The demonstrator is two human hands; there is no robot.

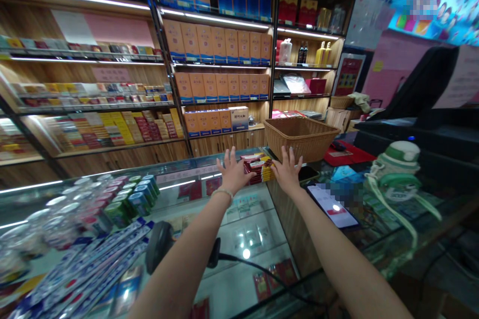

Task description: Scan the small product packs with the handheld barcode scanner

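A small pile of dark red and yellow packets [258, 168] lies on the glass counter [247, 234]. My left hand [232, 173], with a beaded bracelet at the wrist, is at the pile's left side; its fingers are spread and its thumb reaches against the packets. On the opposite side, my right hand [287, 174] also has its fingers apart, the inner fingertips at the pile's right end. Neither hand is closed around anything. Part of the pile is hidden by my hands. Beneath my left forearm sits a black handheld scanner [160, 246] with a cable.
A wicker basket [301, 134] stands just beyond my right hand. To the right are a phone [333, 205], a green-lidded bottle [400, 169] and a dark monitor [419, 84]. Small jars and boxes [140, 202] and long blue-white packages [97, 264] cover the left. Stocked shelves [220, 67] line the wall.
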